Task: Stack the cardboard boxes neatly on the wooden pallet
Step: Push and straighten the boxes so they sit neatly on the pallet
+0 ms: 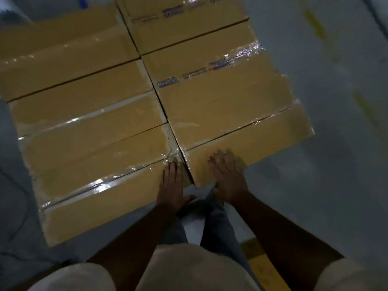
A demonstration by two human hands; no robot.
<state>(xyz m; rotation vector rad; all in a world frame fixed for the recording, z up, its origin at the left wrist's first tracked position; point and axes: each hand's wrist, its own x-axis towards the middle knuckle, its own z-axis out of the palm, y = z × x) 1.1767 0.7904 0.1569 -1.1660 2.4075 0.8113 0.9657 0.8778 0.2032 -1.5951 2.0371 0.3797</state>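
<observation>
Several taped brown cardboard boxes lie side by side in two rows, seen from above. The nearest left box (100, 204) and the nearest right box (252, 139) meet at a dark seam. My left hand (171, 185) lies flat on the near right corner of the left box, fingers straight. My right hand (227, 177) rests flat on the near end of the right box, fingers spread, thumb over its front edge. The pallet is hidden under the boxes.
Grey concrete floor (325, 175) surrounds the stack on the right and near side, with faded yellow marks. A yellow floor stripe (262, 267) runs by my feet. My legs stand close to the stack's front edge.
</observation>
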